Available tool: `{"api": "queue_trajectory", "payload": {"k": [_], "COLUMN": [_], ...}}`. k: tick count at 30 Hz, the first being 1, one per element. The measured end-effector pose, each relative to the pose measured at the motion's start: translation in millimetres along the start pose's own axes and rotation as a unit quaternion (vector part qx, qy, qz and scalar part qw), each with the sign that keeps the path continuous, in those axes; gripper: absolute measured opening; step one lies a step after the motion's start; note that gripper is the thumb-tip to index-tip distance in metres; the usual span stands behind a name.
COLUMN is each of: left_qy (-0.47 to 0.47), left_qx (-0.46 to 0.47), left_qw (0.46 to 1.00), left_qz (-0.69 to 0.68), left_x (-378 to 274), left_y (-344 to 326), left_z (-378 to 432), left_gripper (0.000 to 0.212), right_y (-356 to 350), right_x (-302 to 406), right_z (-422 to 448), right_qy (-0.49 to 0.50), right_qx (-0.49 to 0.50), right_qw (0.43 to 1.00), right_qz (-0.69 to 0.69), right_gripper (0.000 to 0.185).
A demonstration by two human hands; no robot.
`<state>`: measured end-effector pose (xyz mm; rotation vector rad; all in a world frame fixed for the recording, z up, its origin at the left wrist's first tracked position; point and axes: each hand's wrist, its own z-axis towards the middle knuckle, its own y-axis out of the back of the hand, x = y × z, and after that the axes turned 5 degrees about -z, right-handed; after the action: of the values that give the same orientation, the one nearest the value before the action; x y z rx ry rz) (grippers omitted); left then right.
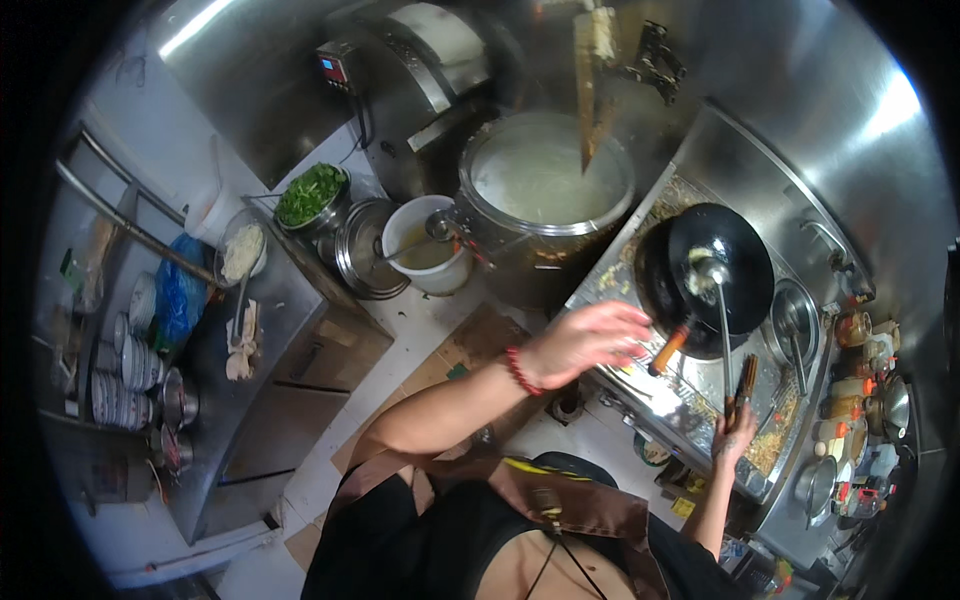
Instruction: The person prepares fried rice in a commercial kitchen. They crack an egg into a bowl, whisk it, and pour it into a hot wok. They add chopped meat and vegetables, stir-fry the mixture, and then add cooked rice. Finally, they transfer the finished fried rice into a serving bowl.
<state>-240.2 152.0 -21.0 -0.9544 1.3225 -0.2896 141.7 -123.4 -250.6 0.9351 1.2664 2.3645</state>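
Observation:
My left hand (589,341), blurred and with a red beaded bracelet at its wrist, is held with nothing in it, fingers apart. It hovers just left of the wooden handle (670,349) of a black wok (739,232) and does not appear to grip it. My right hand (733,435) is closed around the handle end of a long metal ladle (724,337). The ladle's bowl rests inside the wok, over a small wet, pale patch of food or liquid. Against my right hand lies a bamboo wok brush (748,379); whether the hand holds it too, I cannot tell.
Food scraps litter the steel stove top (784,435). Right of the wok sits a metal basin (806,304) with a ladle; beyond stand several seasoning jars (844,409). A large pot of cloudy liquid (540,180), a white bucket (442,277) and chopped greens (311,195) stand ahead and left.

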Motion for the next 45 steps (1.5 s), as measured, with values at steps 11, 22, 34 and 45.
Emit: {"api": "queue_trajectory", "payload": {"k": [11, 22, 34, 45], "left_qy": [-0.297, -0.299, -0.367, -0.318], "left_qx": [-0.471, -0.656, -0.556, -0.611], "left_qw": [0.831, 0.692, 0.736, 0.711], "left_qz": [0.004, 0.052, 0.119, 0.143], "left_x": [-268.1, -538.1, -708.0, -737.3], "left_y": [358.9, 623.0, 885.6, 874.8], "left_z": [-49.9, -118.0, -30.2, -37.3], "left_gripper": [0.05, 0.073, 0.069, 0.077], "right_y": [-67.0, -241.1, -284.9, -281.1], "right_x": [440.7, 694.9, 740.6, 834.5], "right_z": [124.6, 196.5, 234.3, 430.1], "right_qy": [0.235, 0.261, 0.123, 0.224], "right_qx": [-0.13, 0.014, -0.005, -0.141], "right_qw": [0.958, 0.939, 0.992, 0.96], "right_qz": [0.105, 0.221, -0.04, -0.091], "right_gripper": [0.052, 0.054, 0.051, 0.055]}}
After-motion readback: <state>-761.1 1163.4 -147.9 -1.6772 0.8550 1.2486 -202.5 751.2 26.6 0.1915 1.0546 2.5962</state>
